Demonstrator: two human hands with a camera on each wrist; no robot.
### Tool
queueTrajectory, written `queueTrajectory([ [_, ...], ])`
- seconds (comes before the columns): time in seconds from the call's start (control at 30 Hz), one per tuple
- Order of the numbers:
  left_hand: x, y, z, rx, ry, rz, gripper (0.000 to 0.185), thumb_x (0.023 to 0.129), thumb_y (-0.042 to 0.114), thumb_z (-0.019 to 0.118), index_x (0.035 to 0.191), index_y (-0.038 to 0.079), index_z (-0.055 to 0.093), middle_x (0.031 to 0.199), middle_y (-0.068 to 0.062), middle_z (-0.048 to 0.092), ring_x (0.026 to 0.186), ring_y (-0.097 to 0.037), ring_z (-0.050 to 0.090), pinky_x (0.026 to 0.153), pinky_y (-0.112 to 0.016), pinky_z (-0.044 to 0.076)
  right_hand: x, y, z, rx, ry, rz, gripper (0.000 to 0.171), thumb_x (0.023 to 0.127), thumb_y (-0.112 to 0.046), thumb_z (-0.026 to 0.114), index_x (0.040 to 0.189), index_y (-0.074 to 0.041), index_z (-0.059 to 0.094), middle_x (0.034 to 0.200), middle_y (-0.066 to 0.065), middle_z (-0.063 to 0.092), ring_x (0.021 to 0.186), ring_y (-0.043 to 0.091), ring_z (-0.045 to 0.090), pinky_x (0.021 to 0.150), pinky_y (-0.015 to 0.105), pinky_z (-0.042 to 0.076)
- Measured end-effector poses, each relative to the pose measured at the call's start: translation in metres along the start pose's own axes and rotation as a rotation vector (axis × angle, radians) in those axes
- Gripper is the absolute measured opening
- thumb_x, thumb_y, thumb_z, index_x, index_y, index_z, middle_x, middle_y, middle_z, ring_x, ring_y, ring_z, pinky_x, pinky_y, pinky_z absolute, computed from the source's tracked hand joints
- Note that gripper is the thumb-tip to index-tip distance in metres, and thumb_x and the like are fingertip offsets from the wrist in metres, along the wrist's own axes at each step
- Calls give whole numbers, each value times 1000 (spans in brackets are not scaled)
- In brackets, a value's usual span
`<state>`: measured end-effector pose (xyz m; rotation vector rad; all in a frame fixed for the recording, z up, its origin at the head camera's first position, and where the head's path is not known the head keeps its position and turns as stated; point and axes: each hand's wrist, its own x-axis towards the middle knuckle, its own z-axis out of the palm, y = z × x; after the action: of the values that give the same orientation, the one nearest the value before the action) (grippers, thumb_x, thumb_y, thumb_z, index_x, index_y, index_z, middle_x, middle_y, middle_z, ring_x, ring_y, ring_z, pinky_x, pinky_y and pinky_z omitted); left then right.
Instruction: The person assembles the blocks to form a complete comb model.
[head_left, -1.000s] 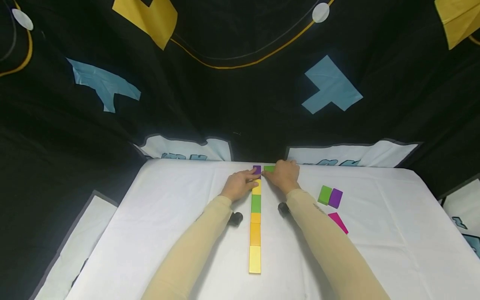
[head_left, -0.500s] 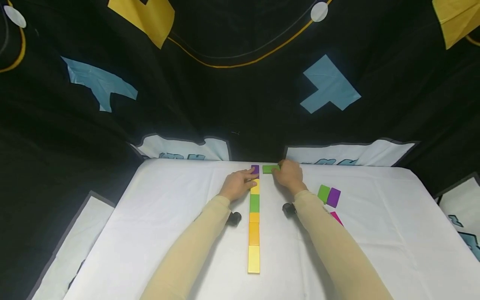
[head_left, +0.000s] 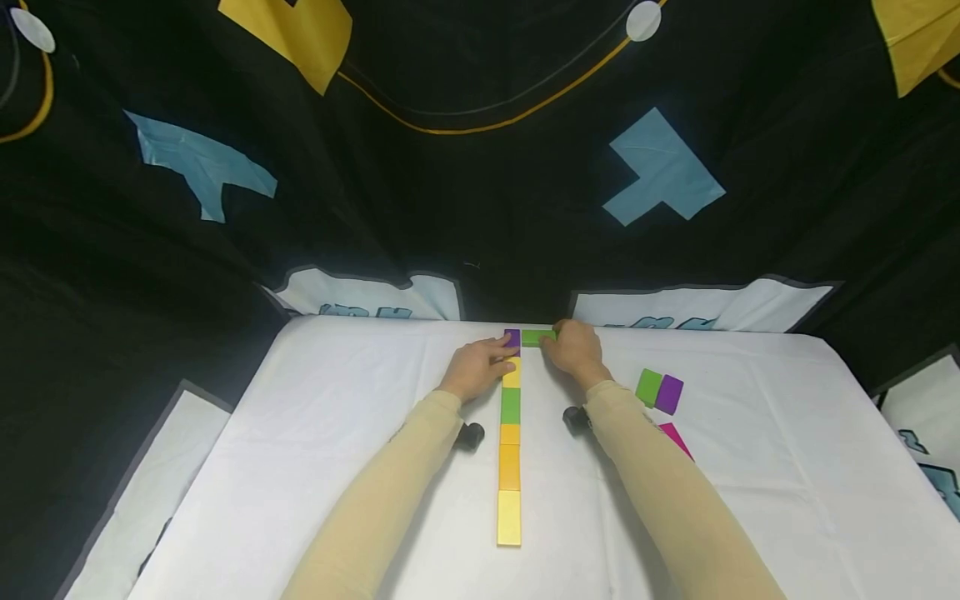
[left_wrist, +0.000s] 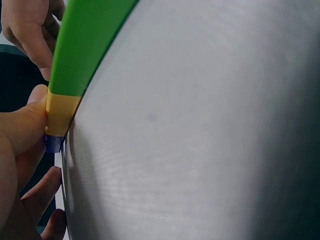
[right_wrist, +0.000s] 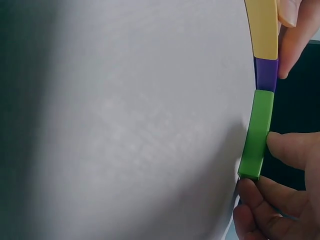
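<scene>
A column of flat blocks runs up the white table, with a purple block [head_left: 513,334] at its far end and a yellow block [head_left: 513,377] just below. My left hand [head_left: 472,369] rests at the column's left side, forefinger on the purple block and thumb on the yellow one. To the right, my right hand [head_left: 576,348] pinches a green block [head_left: 532,338] lying crosswise, thumb on its near side and fingers at its right end. In the right wrist view, the green block [right_wrist: 257,132] meets the purple block [right_wrist: 266,75] end to end.
Below the yellow block, the column continues with a green block [head_left: 511,406], an orange block [head_left: 509,467] and a pale yellow block [head_left: 508,518]. Right of my arm lie another green block [head_left: 648,388], another purple block [head_left: 669,394] and a partly covered pink piece [head_left: 677,440].
My right hand first shifts slightly right along the green block, uncovering more of it. The green block then slides left, narrowing the gap to the purple block. My left hand stays put.
</scene>
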<state>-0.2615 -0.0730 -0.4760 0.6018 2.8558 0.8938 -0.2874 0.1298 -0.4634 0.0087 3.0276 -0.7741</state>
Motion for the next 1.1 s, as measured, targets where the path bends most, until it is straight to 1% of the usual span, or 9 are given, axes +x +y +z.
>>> queueTrajectory([
  [0.2,1,0,0,-5,6,9,39,97,28,67,136,21,65,152,3,48,142,-25,42,119,-42,32,1,-1,1,-13,2,-15,46,96,-32,62,123,5,67,122,21,69,115,41,62,97,50,52],
  [0.4,0,1,-2,-10,9,10,40,97,28,68,136,21,65,151,4,49,142,-24,43,119,-41,32,1,-2,0,-3,11,-22,45,95,-31,62,121,6,68,120,21,69,113,41,63,95,50,54],
  [0.8,-1,1,-1,-4,9,1,39,97,28,68,136,21,65,151,5,49,142,-24,43,119,-41,32,3,1,3,9,1,-26,45,96,-31,63,123,5,67,121,20,69,114,39,63,97,49,53],
  [0.93,-1,1,-1,-7,10,-5,40,97,27,68,136,21,65,151,5,49,142,-24,43,119,-40,32,1,3,3,50,-3,-19,47,96,-31,61,126,5,65,120,20,69,112,38,63,97,49,52],
  [1.1,0,1,-1,-16,9,0,40,97,27,68,136,21,65,151,4,49,142,-25,43,119,-41,32,-4,15,-3,147,8,-3,49,96,-31,59,129,5,62,112,19,69,105,35,62,94,47,52],
])
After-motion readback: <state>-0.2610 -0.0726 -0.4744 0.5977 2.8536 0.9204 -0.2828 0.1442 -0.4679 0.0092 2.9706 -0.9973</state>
